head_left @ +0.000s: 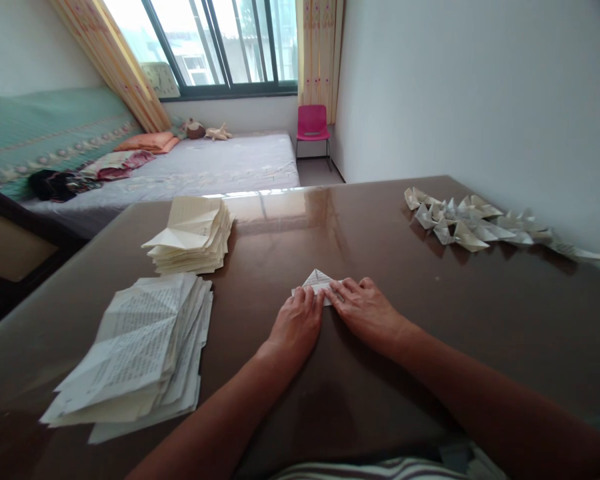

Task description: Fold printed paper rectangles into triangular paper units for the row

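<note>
A small folded sheet of printed paper (317, 277) lies on the brown table, its pointed tip facing away from me. My left hand (298, 313) covers the paper's left side, fingers bent together and pressing it down. From the right, my right hand (363, 308) grips the other side, its fingertips close to those of the left. Both hands hide the paper's lower edges, and the thumbs are hard to make out.
Left on the table (280, 230) are a stack of creased printed sheets (135, 347) and, behind it, a cream stack (193, 230). Several folded paper pieces with points (460, 220) sit far right by the wall. Beyond are a bed (240, 157) and a pink chair (313, 123).
</note>
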Demonstrator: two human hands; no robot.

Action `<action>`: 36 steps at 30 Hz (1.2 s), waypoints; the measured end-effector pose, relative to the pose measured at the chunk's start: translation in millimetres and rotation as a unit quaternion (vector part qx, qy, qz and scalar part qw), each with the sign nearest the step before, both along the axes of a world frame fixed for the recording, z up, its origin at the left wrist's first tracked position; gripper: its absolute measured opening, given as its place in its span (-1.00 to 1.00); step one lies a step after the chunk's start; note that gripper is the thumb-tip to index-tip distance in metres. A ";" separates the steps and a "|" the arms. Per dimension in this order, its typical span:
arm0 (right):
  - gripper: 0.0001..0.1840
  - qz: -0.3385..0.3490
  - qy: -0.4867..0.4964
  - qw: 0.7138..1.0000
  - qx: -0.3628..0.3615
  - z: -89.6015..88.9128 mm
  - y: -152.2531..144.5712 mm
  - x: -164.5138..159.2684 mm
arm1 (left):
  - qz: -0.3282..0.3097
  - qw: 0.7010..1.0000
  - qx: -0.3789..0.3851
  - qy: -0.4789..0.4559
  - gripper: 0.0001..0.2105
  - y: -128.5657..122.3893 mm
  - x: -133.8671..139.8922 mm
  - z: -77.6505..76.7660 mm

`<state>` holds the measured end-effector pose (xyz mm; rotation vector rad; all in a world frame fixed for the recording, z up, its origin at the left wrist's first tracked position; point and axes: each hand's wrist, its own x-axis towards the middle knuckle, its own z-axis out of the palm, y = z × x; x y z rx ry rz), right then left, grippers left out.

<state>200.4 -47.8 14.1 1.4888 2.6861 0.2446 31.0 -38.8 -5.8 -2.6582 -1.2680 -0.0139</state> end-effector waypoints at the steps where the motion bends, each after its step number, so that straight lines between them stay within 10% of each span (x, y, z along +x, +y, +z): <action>1: -0.59 -0.002 -0.003 1.000 -0.002 0.0 0.2 0.2 | 0.002 1.000 -0.001 0.001 -0.62 -1.1 0.1 0.8; 23: -0.74 -0.102 -0.026 0.994 -0.034 14.6 4.8 5.0 | 0.042 0.998 -0.025 0.027 -0.79 -2.2 -4.8 19.2; 36: -0.68 -0.179 0.141 0.968 -0.102 7.0 36.9 37.9 | 0.073 0.996 -0.045 0.024 -0.77 -0.2 -3.1 25.2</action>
